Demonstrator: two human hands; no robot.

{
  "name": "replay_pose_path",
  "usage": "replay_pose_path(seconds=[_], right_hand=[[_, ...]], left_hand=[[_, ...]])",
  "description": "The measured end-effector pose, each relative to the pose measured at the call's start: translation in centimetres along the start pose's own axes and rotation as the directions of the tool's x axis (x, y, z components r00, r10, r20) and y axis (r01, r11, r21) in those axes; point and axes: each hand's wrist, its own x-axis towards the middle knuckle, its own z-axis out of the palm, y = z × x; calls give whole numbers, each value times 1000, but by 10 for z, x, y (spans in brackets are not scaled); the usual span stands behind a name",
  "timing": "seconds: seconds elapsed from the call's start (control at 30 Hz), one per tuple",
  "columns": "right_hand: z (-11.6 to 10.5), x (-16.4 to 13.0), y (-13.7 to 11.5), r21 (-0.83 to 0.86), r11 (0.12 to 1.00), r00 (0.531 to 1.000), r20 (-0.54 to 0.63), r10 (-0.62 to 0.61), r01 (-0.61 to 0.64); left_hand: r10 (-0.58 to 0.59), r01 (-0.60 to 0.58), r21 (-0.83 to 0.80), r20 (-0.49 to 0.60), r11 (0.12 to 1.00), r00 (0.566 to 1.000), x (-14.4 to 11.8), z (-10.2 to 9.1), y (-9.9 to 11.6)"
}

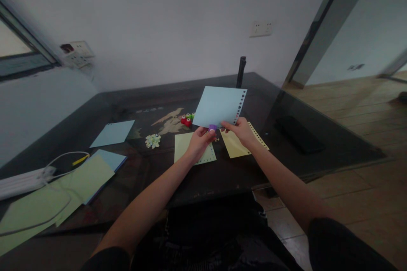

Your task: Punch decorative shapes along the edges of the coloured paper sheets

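Note:
Above the dark table, a light blue sheet of paper [219,105] is held tilted, with a row of dark punched-looking shapes down its right edge. My left hand [200,140] is closed around a small purple craft punch [212,128] at the sheet's near edge. My right hand [240,130] pinches the same sheet near its lower right corner. Beneath my hands lie a pale green sheet [184,143] and a yellow sheet [233,146], each with holes along an edge. Red punches [186,121] and a green one sit just left of the blue sheet.
A pile of small paper cutouts [153,140] lies left of centre. Further left are another blue sheet [113,133], stacked green sheets [92,178] and a white power strip [23,183] with a cable. A dark flat object [299,134] rests at the right; a black post [241,72] rises behind.

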Motion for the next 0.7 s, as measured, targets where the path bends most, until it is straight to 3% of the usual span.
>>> replay_pose_path(seconds=[0.33, 0.53, 0.7], right_hand=[[-1, 0, 8, -22, 998, 995, -83, 60, -62], [-1, -2, 3, -264, 964, 994, -104, -14, -14], [2, -5, -2, -373, 927, 990, -118, -83, 34]], left_hand=[[-2, 4, 27, -51, 1000, 999, 1, -1, -2], [-36, 37, 9, -63, 999, 997, 6, -6, -9], [-72, 72, -5, -69, 997, 995, 5, -5, -9]])
